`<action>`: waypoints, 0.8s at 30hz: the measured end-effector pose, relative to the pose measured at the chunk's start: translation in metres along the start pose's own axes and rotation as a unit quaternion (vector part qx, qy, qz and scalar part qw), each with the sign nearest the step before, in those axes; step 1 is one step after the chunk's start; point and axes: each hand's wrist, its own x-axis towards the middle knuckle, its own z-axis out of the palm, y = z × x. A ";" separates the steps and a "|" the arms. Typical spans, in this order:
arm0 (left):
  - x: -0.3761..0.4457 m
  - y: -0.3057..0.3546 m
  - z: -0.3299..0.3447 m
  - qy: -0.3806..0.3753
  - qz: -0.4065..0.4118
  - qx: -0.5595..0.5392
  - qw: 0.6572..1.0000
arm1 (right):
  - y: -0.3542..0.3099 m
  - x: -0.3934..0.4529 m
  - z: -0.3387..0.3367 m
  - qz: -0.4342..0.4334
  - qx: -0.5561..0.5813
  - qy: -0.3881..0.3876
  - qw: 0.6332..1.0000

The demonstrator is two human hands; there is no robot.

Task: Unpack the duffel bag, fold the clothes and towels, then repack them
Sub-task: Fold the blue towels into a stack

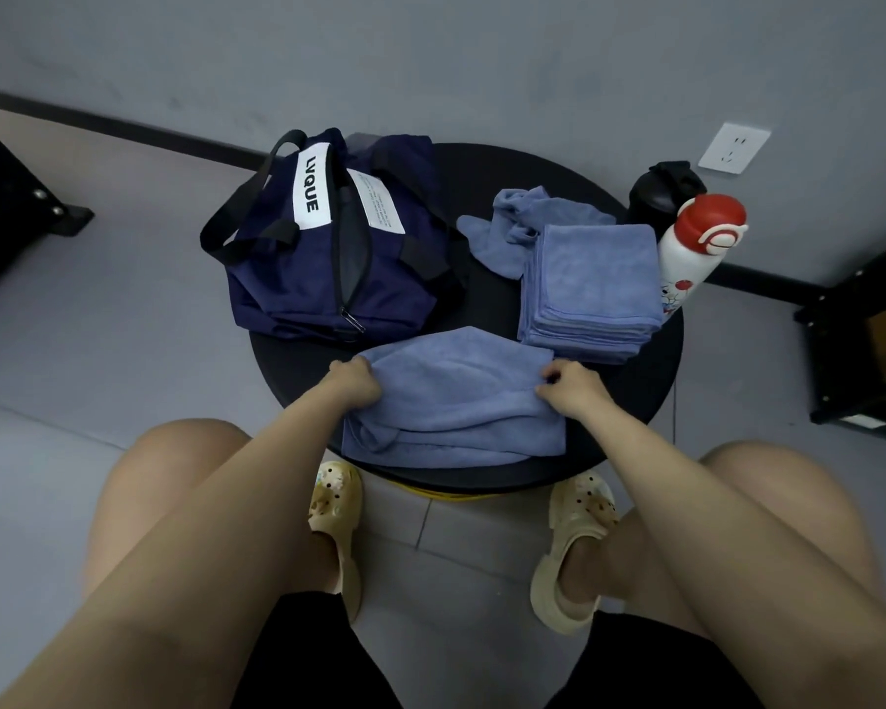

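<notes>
The left hand [351, 383] and right hand [566, 388] are each gripping a blue towel [451, 401] on the bench [635, 381]; the unzipped duffel bag [328, 248] is showing only darkness inside.

A round black table [630, 422] fills the middle of the frame. At its right edge stands a white bottle [689, 250] with a red cap and cartoon print, a black bottle [661, 189] just behind it. A white wall socket [733, 148] sits upper right. Beige clogs [571, 550] rest on the grey tiled floor [47, 360] below. A black metal rack [860, 345] stands at far right.
</notes>
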 end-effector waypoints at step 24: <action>-0.010 -0.003 0.005 0.056 -0.037 -0.288 0.955 | -0.006 -0.001 0.000 0.004 0.308 0.074 0.948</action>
